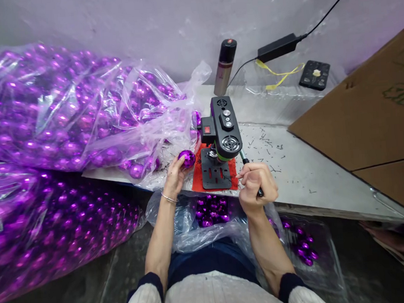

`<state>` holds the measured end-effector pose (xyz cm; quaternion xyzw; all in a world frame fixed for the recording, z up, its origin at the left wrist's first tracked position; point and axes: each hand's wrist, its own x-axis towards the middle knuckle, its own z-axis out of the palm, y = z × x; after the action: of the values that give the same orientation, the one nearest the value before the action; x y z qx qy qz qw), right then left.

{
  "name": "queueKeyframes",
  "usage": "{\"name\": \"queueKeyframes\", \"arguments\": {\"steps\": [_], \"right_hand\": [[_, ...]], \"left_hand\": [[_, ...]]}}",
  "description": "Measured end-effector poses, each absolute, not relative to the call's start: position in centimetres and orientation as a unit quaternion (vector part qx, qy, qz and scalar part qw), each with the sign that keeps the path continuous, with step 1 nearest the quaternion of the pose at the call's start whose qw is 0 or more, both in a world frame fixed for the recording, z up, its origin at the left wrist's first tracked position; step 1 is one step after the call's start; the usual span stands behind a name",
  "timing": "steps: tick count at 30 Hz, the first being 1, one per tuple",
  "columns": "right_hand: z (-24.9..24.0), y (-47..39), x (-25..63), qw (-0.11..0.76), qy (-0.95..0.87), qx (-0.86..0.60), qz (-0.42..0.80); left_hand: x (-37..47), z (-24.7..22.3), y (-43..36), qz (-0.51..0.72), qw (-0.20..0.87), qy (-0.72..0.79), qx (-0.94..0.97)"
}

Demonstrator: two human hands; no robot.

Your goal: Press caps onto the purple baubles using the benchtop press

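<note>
Between the thumb and fingers of my left hand is a shiny purple ball, just left of a small black bench drill press. The press has a red rocker switch and a slotted base plate on a red cloth. My right hand is closed in a fist round the black-gripped lever at the press's right side. Thin dark bits stick out by its fingers. More purple balls lie in clear plastic at my lap.
Large clear bags of purple balls fill the left. A spray can, a black power adapter, a yellow ribbon and a dark phone-like object are behind. Dark shavings litter the white table. A cardboard box stands right.
</note>
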<state>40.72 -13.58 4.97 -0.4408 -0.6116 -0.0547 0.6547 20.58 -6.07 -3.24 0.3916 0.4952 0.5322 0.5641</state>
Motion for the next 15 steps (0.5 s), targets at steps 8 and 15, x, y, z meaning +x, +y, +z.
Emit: {"name": "queueKeyframes", "arguments": {"steps": [8, 15], "right_hand": [[6.6, -13.1, 40.9, 0.644, -0.619, -0.444, -0.073], [5.8, -13.4, 41.1, 0.625, -0.635, -0.444, -0.096]], "left_hand": [[24.9, -4.2, -8.7, 0.457, 0.465, 0.517, 0.554], [26.3, -5.1, -8.4, 0.406, 0.302, 0.511, 0.695]]}}
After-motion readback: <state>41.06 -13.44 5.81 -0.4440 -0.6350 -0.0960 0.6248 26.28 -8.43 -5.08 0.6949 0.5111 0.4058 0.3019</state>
